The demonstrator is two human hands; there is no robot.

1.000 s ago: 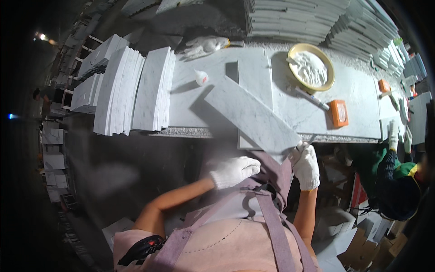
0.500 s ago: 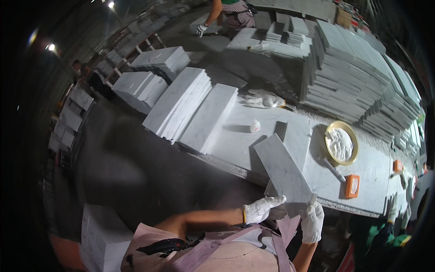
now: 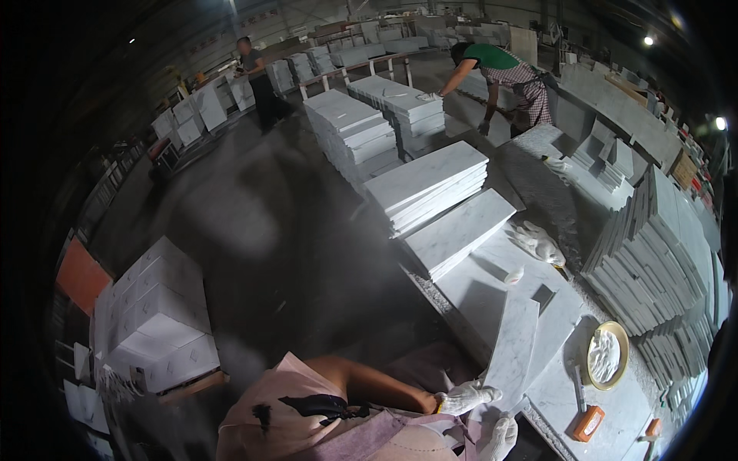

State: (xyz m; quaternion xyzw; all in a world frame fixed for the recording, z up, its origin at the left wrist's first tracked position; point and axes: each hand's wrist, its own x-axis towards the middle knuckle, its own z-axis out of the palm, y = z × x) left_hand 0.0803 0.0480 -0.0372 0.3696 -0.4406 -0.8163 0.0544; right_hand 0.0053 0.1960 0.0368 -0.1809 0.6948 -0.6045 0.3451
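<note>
A long pale marble tile (image 3: 513,342) leans over the front of the worktable, its near end down by my apron. White-gloved, my left hand (image 3: 467,397) grips the tile's left edge near that end. My right hand (image 3: 502,439), also gloved, is closed close by the tile's lower end; what its fingers hold is hidden. On the table to the right stand a yellow bowl of white paste (image 3: 607,355), a thin white stick (image 3: 580,386) and a small orange block (image 3: 589,423). Farther back lie a small white rounded piece (image 3: 514,275) and a loose white glove (image 3: 540,243).
Stacked marble tiles (image 3: 460,230) sit at the table's far left end, with a taller stack (image 3: 649,253) along its right side. A co-worker (image 3: 507,77) in green bends over tiles beyond. Wrapped white boxes (image 3: 157,323) stand on the floor at left.
The view has swung to the left, so the table and hands appear farther right and lower. Both hands stay at the tile's near end. The co-worker in green now reaches to a tile stack.
</note>
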